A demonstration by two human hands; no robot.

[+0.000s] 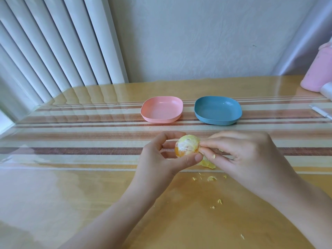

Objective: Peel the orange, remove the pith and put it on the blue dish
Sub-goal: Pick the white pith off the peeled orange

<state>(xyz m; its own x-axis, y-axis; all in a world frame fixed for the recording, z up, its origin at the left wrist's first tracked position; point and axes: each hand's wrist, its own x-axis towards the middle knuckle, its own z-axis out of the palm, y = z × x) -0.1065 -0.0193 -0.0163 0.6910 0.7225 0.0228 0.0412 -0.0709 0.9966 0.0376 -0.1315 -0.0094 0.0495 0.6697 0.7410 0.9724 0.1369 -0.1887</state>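
Your left hand [167,155] grips the orange [186,147], fingers curled over its top and thumb under it, holding it just above the worktop [89,186]. From that hand the striped and wooden surface runs broad to the left edge, where white vertical slats [53,51] stand.

Most of the orange shows white pith, with bare flesh at its lower left. Your right hand [248,155] meets it from the right, thumb and forefinger pinched on the fruit's right side.

A piece of peel [208,164] lies on the worktop just under the two hands, and small scraps [212,178] are scattered nearer you.

Beyond the hands and well apart from them, the pink dish [161,109] sits left of the blue dish [218,110], with a narrow gap between their rims. The blue dish lies beyond your right hand's fingertips.

At the right edge stand a pink container [316,72] and a thin white stick [321,112].
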